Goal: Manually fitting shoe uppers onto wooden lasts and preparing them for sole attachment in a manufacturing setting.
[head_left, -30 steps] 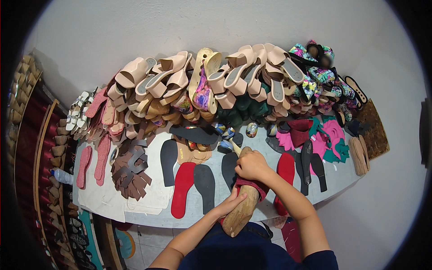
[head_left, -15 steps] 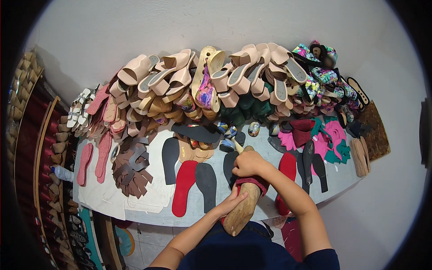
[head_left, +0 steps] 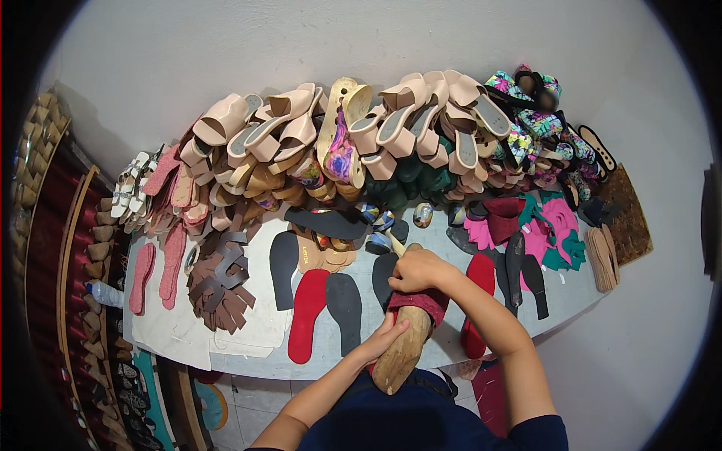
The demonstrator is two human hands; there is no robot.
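Observation:
A worn wooden shoe last [head_left: 404,353] is tilted just in front of my body, with a dark red strap [head_left: 429,303] wrapped across its upper part. My left hand [head_left: 382,342] grips its left side, thumb lying on the wood. Above the strap, my right hand [head_left: 419,270] is closed in a fist. A pale, slim stick-like tool [head_left: 395,243] pokes out of the fist's upper left; its other end is hidden. A bit of red shows under the last by my left hand. Beside my right hand lies a dark grey sole [head_left: 382,279].
Red insoles [head_left: 307,319] and grey soles [head_left: 344,312] lie on the table [head_left: 256,362]. Brown strips [head_left: 222,282] are heaped left. Beige heeled sandals [head_left: 410,113] pile along the wall. Pink and green cut pieces [head_left: 556,225] sit right, near stacked tan insoles [head_left: 600,259].
My right fist has shifted slightly, and more of the dark red strap shows below it. My left hand keeps its hold on the last.

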